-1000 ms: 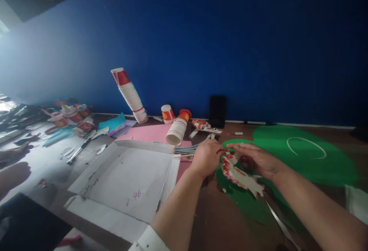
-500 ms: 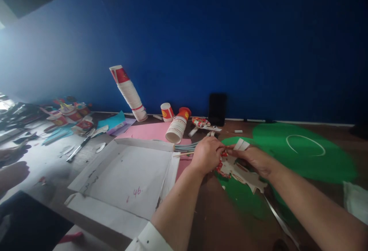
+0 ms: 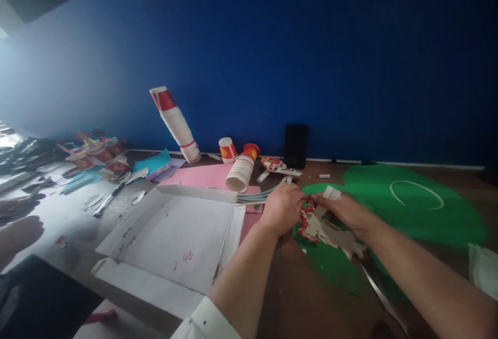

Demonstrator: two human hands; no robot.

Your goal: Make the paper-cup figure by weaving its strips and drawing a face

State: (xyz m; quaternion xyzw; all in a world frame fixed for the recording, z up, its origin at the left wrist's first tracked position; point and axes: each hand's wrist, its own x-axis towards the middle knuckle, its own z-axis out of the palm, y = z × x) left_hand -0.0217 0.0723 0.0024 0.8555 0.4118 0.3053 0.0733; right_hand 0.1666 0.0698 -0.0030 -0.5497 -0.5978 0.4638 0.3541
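Note:
My left hand (image 3: 283,208) is closed, its fingertips pinched together and meeting those of my right hand; what lies between them is hidden. My right hand (image 3: 348,208) is closed too, with a small white folded strip (image 3: 332,193) sticking up at its fingers. Just under both hands lie red-and-white cut paper scraps (image 3: 309,227) and a pale scrap with cut-out edges (image 3: 337,236). They rest partly on a green sheet (image 3: 330,271). A long shiny metal blade (image 3: 379,290) reaches toward the scraps from the front.
A white box lid (image 3: 163,240) lies left of my arms. Behind stand a leaning stack of paper cups (image 3: 179,129), a tipped cup stack (image 3: 240,173), a single cup (image 3: 227,150) and a black phone (image 3: 295,146). At far left another person's hand (image 3: 23,238) shows.
My hands stay together over the scraps, with small finger shifts. The white strip tilts and shows less. The thin stick by my left hand now lies nearer the grey-blue strips.

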